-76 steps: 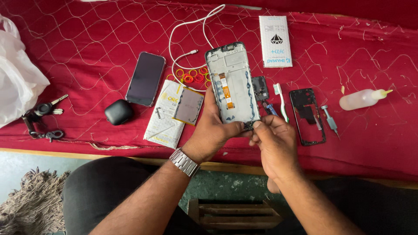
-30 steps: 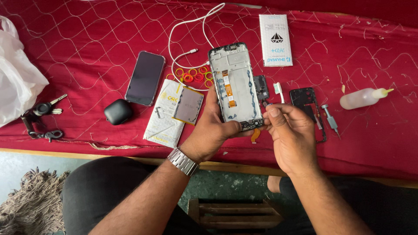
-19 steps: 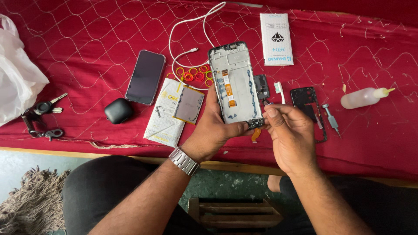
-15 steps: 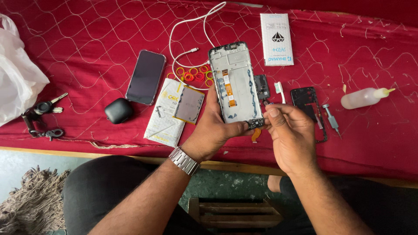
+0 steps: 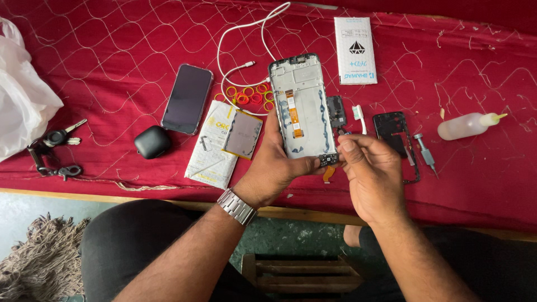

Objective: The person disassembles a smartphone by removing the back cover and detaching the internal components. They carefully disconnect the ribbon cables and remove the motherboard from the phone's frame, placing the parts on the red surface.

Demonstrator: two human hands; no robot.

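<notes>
At the lower end of the phone frame (image 5: 302, 106), a small dark board (image 5: 328, 160) sits right against the frame's bottom edge, with an orange flex tail (image 5: 328, 173) hanging just under it. The frame's long axis runs away from the person, slightly tilted, top end toward the white cable (image 5: 235, 67) and bottom end toward the body. The left hand (image 5: 274, 165) cups the frame from its left side and underneath, thumb lying across the bottom edge, so it is closed around the frame. The right hand (image 5: 372, 173) comes in from the right, fingertips (image 5: 345, 146) pinched narrow on or at the small board; whether they truly grip it or only touch it I cannot tell. So the board lies just left of the right fingertips, nearer that hand than the left thumb. Farther out on the red cloth (image 5: 112, 50) of the table: a loose circuit board (image 5: 336, 111) and toothbrush (image 5: 359, 116) beside the frame, a black back cover (image 5: 391, 131), screwdriver (image 5: 425, 154) and squeeze bottle (image 5: 467, 126) to the right, rubber bands (image 5: 249, 96), battery (image 5: 243, 134) and dark phone (image 5: 187, 99) to the left
</notes>
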